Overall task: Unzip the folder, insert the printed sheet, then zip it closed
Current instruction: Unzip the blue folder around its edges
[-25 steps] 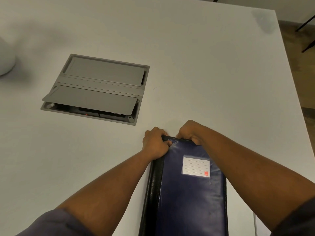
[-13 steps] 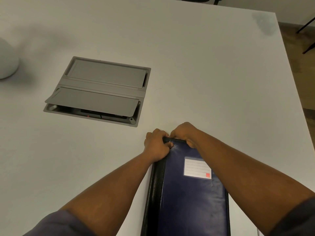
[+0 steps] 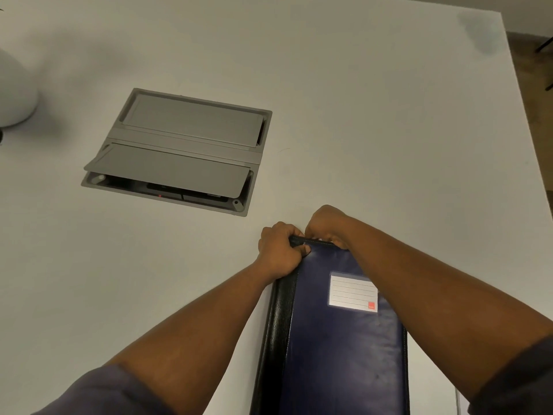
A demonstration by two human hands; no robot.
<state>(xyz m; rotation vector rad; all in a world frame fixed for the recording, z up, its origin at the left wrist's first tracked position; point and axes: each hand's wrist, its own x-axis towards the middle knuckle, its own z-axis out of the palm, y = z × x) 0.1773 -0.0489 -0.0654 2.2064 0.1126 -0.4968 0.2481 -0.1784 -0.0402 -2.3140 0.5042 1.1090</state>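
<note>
A dark blue folder (image 3: 338,339) with a black spine and a white label pocket (image 3: 352,292) lies on the white table, its long side running away from me. My left hand (image 3: 279,253) grips its far left corner, thumb on the cover. At the far edge just to the right, my right hand (image 3: 327,224) is curled over the top edge with its fingers closed on it; the zipper pull is hidden under the fingers. A thin white edge at the bottom right (image 3: 457,399) may be the printed sheet.
A grey cable hatch (image 3: 182,148) is set into the table (image 3: 374,115) to the far left of the folder, its near flap raised. A white rounded object (image 3: 13,91) stands at the left edge. The table's right edge runs close to my right arm.
My right hand has slid left along the folder's far edge toward my left hand. The left hand has kept its hold on the corner.
</note>
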